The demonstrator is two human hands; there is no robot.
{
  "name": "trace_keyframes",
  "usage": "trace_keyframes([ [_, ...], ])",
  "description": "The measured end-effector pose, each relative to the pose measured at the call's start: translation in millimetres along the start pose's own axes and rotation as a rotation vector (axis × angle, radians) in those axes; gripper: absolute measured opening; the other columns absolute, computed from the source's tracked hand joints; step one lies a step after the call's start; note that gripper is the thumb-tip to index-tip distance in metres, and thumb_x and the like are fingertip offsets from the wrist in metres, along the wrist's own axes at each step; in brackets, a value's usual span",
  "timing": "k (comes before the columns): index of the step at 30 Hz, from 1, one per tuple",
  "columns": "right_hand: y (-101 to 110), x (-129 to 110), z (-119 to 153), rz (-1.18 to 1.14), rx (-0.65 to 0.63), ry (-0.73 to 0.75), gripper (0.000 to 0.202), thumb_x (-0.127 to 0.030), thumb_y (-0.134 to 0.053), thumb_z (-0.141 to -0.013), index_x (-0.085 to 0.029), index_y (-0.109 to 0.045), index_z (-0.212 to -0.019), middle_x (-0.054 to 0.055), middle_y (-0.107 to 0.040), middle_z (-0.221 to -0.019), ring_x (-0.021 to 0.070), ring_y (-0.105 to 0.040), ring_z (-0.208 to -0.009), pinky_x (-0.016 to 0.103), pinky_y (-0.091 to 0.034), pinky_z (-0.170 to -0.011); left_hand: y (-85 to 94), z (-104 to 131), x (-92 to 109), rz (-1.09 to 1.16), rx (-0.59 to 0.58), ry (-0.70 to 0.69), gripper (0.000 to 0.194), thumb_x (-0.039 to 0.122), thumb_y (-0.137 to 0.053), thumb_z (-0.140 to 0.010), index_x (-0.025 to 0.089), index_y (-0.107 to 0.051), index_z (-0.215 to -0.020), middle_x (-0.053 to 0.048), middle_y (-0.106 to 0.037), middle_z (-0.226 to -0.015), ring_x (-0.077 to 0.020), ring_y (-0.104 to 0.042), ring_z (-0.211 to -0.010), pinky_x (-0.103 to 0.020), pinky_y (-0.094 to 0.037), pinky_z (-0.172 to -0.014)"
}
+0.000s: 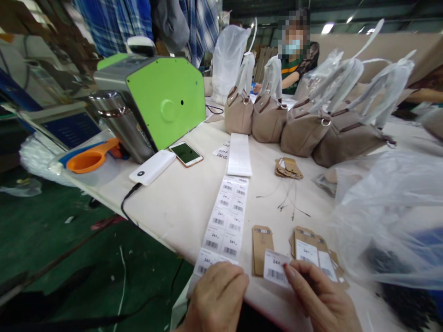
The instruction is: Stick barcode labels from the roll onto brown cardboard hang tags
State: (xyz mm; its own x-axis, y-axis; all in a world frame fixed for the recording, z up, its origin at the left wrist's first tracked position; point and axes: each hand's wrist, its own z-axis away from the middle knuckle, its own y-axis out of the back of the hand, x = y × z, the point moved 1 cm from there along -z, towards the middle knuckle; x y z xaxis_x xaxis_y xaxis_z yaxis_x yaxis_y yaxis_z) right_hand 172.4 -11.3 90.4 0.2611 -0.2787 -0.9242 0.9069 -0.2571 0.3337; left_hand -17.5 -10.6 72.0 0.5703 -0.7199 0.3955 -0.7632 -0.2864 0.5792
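One sticker pinched at right hand fingertips, lifted just off table edge: small white rectangle, printed "24" over a barcode, slightly curled at its free corner. Held flat and face-up, likely to keep adhesive side clear of skin. Left hand pressed palm-down on near end of label strip, fingers curled over it, apparently pinning it while labels come off; grasping nothing that shows. Strip two labels wide, running away across table toward folded backing sheet. Just beside sticker, one bare brown tag, flat; right of it, small fan of tags already bearing white stickers, partly under right hand's fingers. Further out: loose strings, another tag pile. Clear bag bulging in at right. Back of table: row of taupe handbags, handles wrapped in white film. Left side: phone, power bank, steel flask, green machine, orange scoop. Masked person seated behind handbags.
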Motion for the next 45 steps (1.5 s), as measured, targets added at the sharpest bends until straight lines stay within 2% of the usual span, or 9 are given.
trace_keyframes([
  [4,-3,-1,-7,0.005,0.02,-0.007,0.033,-0.054,-0.064,-0.071,-0.021,-0.063,-0.07,-0.005,-0.048,-0.051,0.0087,-0.036,-0.046,0.02,-0.029,-0.041,-21.8,-4,2,-0.121,0.028,-0.082,0.023,0.002,-0.043,-0.08,0.008,-0.063,-0.09,-0.012,-0.067,-0.082,-0.0196,-0.061,-0.079,-0.03,-0.055,-0.067],
  [8,-8,-4,-11,-0.044,0.032,-0.013,0.033,-0.053,-0.063,-0.073,-0.02,-0.061,-0.071,-0.004,-0.05,-0.053,0.0107,-0.045,-0.05,0.019,-0.04,-0.046,-30.7,-3,1,-0.176,-0.007,-0.086,0.019,0.007,-0.046,-0.082,0.007,-0.063,-0.09,-0.013,-0.067,-0.083,-0.0207,-0.061,-0.078,-0.032,-0.055,-0.066],
  [11,-7,-2,-16,-0.072,0.007,0.012,0.035,-0.054,-0.065,-0.071,-0.019,-0.062,-0.072,-0.001,-0.059,-0.061,0.0129,-0.055,-0.058,0.02,-0.048,-0.053,-32.8,-3,-1,-0.202,-0.014,-0.07,0.019,0.008,-0.047,-0.082,0.008,-0.063,-0.093,-0.013,-0.068,-0.086,-0.0203,-0.061,-0.077,-0.031,-0.054,-0.064],
  [16,-3,8,-19,-0.061,-0.007,0.002,0.036,-0.054,-0.065,-0.071,-0.019,-0.064,-0.075,0.001,-0.065,-0.068,0.0134,-0.058,-0.061,0.018,-0.049,-0.055,-35.7,-4,-3,-0.181,-0.007,-0.057,0.019,0.008,-0.047,-0.081,0.008,-0.063,-0.091,-0.011,-0.069,-0.084,-0.0205,-0.061,-0.074,-0.031,-0.053,-0.062],
  [26,-2,18,-15,-0.08,-0.046,-0.033,0.038,-0.056,-0.066,-0.07,-0.019,-0.065,-0.076,0.002,-0.066,-0.069,0.0136,-0.058,-0.06,0.019,-0.05,-0.054,-37.0,-3,-4,-0.147,-0.034,-0.037,0.024,0.008,-0.042,-0.082,0.008,-0.063,-0.093,-0.011,-0.068,-0.086,-0.0201,-0.058,-0.076,-0.032,-0.051,-0.062],
  [31,-4,0,-11,-0.063,0.103,-0.061,0.037,-0.057,-0.066,-0.068,-0.02,-0.064,-0.073,-0.003,-0.058,-0.057,0.0109,-0.051,-0.052,0.018,-0.045,-0.048,-36.8,-1,-4,-0.152,-0.04,-0.038,0.023,0.008,-0.043,-0.082,0.008,-0.064,-0.091,-0.012,-0.067,-0.086,-0.0202,-0.057,-0.077,-0.032,-0.05,-0.064],
  [36,-11,-8,-14,-0.073,-0.057,-0.118,0.04,-0.058,-0.066,-0.066,-0.019,-0.061,-0.068,-0.005,-0.049,-0.051,0.0084,-0.04,-0.046,0.019,-0.033,-0.041,-37.5,2,-5,-0.144,-0.054,-0.105,0.027,0.004,-0.04,-0.08,0.007,-0.064,-0.09,-0.012,-0.066,-0.086,-0.0196,-0.055,-0.077,-0.031,-0.046,-0.063],
  [40,-16,-2,-20,-0.049,-0.093,-0.136,0.037,-0.056,-0.064,-0.07,-0.02,-0.061,-0.068,-0.007,-0.045,-0.049,0.0069,-0.035,-0.045,0.019,-0.026,-0.043,-39.8,2,-7,-0.113,-0.052,-0.112,0.026,0.003,-0.04,-0.08,0.006,-0.065,-0.086,-0.011,-0.066,-0.082,-0.0196,-0.053,-0.075,-0.031,-0.042,-0.06],
  [45,-17,1,-22,0.042,-0.127,-0.094,0.034,-0.055,-0.061,-0.072,-0.021,-0.061,-0.066,-0.005,-0.05,-0.054,0.0093,-0.039,-0.05,0.022,-0.028,-0.046,-41.6,2,-8,-0.115,-0.038,-0.111,0.024,0.005,-0.041,-0.082,0.006,-0.064,-0.086,-0.012,-0.064,-0.082,-0.02,-0.054,-0.077,-0.032,-0.041,-0.061],
])
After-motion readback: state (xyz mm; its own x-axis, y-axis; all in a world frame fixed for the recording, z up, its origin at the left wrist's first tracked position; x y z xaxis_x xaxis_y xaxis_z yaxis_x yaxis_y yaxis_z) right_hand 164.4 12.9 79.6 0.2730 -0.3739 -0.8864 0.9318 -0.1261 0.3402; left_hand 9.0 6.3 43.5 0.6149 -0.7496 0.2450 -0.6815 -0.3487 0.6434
